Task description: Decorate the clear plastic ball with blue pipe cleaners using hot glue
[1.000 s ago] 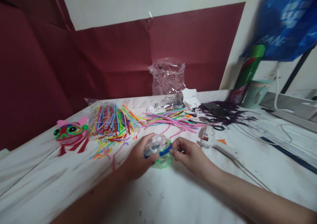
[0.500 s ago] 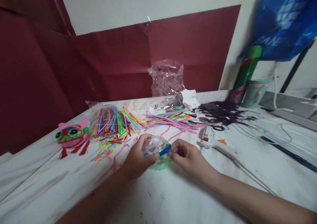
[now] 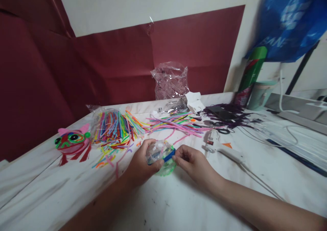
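My left hand (image 3: pixel 144 161) is closed around a clear plastic bottle piece (image 3: pixel 156 150), its thumb pressing on a blue pipe cleaner (image 3: pixel 168 156) that runs across the middle. Bright green pipe cleaner edges the lower side of the piece. On the right, the fingers of my right hand (image 3: pixel 187 157) pinch at the end of the blue pipe cleaner, close against the plastic. Part of the piece is hidden behind my left fingers.
A decorated pink-and-red animal head (image 3: pixel 73 144) stands at left. Pipe cleaners lie in a plastic bag (image 3: pixel 109 125) and in a loose pile (image 3: pixel 176 123). A white glue gun (image 3: pixel 222 147), black scissors (image 3: pixel 223 131), a dark phone (image 3: pixel 222 112) and a green cup (image 3: pixel 260 94) are at right.
The blue pipe cleaner's end stuck out toward my right fingers; now it lies closer along the plastic piece. My right hand has shifted slightly left, and the whole view has moved a little.
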A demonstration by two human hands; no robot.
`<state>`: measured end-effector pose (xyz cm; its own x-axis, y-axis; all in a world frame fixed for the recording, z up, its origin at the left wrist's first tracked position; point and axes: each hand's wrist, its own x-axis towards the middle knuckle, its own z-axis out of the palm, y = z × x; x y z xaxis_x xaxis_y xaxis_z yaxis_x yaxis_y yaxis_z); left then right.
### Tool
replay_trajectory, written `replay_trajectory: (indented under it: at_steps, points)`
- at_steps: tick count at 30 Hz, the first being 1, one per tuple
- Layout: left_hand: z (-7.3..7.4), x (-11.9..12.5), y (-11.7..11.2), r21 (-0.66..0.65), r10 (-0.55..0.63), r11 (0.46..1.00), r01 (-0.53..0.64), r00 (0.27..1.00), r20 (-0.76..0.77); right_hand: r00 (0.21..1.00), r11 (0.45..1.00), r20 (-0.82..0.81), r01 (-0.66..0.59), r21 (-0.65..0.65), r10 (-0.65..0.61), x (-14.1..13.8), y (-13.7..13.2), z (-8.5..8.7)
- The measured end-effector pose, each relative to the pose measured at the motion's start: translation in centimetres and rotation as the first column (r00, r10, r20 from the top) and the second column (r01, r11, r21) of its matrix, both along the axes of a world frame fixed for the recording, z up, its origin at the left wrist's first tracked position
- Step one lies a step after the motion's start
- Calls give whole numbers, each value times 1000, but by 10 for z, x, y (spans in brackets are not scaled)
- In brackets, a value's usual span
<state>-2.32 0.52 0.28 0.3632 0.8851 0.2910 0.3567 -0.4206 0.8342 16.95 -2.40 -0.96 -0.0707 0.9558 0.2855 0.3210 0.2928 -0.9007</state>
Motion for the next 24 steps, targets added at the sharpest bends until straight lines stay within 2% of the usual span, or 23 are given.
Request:
replay_trajectory:
  at_steps: [8, 12, 18, 24]
  points:
    - [-3, -1, -1, 26, 20, 999, -20, 1000, -8, 1000, 1000, 11, -3, -12, 3, -1, -1, 0]
    - [-5, 0, -2, -8, 50, 999, -50, 999, -10, 1000, 1000, 13, -17, -18, 17, -3, -4, 0]
    - [-1, 4, -4, -41, 71, 997, -71, 997, 3, 993, 996, -101, -62, -59, 55, -6, -4, 1]
    - [-4, 5, -8, 34, 120, 992, -119, 992, -41, 995, 998, -96, -29, -57, 23, -6, -1, -3]
